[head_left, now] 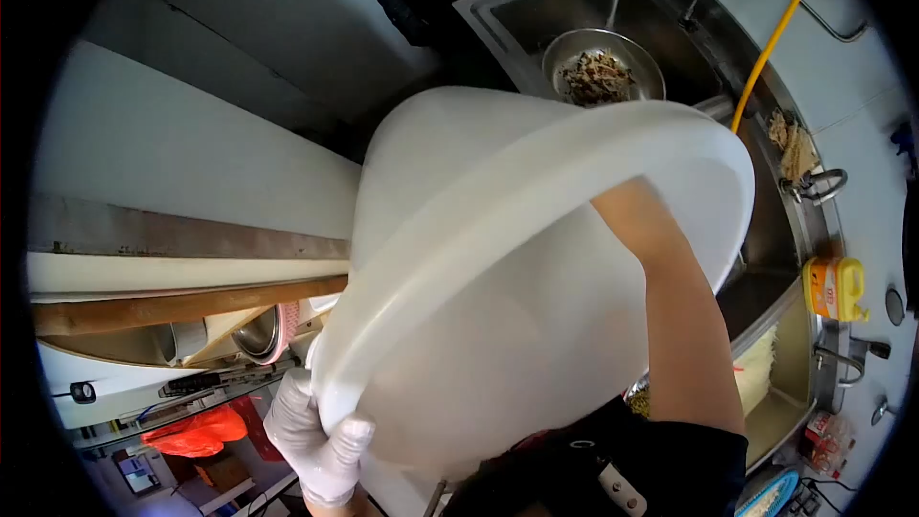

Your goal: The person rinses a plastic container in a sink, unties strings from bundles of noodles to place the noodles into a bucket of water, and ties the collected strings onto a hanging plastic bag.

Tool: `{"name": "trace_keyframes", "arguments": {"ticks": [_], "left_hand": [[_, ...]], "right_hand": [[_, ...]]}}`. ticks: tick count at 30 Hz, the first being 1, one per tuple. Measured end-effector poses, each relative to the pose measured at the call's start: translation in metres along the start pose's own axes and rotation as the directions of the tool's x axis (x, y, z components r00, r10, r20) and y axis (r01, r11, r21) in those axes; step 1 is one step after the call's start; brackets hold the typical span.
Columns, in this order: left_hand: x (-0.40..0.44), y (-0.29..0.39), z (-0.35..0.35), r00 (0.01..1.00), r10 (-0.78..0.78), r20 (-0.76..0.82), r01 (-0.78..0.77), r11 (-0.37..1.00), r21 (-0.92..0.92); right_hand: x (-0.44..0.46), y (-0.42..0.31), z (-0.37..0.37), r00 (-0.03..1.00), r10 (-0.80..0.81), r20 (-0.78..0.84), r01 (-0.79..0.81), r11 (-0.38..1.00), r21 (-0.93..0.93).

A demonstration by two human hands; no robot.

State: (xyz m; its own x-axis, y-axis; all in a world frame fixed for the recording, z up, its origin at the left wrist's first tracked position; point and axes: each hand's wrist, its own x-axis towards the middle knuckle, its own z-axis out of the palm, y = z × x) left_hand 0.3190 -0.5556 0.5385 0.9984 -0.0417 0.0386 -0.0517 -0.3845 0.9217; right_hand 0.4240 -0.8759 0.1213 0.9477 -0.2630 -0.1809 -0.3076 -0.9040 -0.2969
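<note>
A large white plastic tub is tipped on its side in front of me, its mouth turned toward me. My left hand, in a white glove, grips the rim at the lower left, thumb on the near side and fingers around the outside. My bare right forearm reaches into the mouth of the tub. The right hand itself is hidden behind the upper rim, so its fingers do not show.
Steel sinks with taps line the right. A strainer of dark scraps sits in the far basin. A yellow hose, a yellow jug and a rag are beside them. Shelves with bowls stand left.
</note>
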Motion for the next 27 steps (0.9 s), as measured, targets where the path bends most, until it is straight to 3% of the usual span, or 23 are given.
{"name": "trace_keyframes", "arguments": {"ticks": [6,9,15,27], "left_hand": [[0.002,-0.004,-0.005,1.000,0.000,0.013,0.001,0.994,-0.108],[0.007,-0.001,0.003,0.999,0.010,-0.053,-0.012,1.000,-0.029],[0.002,-0.011,0.005,0.991,-0.011,-0.131,-0.001,0.996,-0.092],[0.003,-0.012,0.008,0.975,0.048,-0.216,-0.057,0.998,-0.038]], "right_hand": [[0.020,-0.060,0.045,0.991,0.127,-0.034,-0.120,0.979,0.163],[0.023,-0.110,0.084,0.984,0.175,0.022,-0.174,0.946,0.274],[-0.005,-0.195,0.100,0.996,0.066,0.061,-0.087,0.872,0.481],[0.003,-0.148,0.090,0.993,0.121,-0.001,-0.109,0.892,0.438]]}}
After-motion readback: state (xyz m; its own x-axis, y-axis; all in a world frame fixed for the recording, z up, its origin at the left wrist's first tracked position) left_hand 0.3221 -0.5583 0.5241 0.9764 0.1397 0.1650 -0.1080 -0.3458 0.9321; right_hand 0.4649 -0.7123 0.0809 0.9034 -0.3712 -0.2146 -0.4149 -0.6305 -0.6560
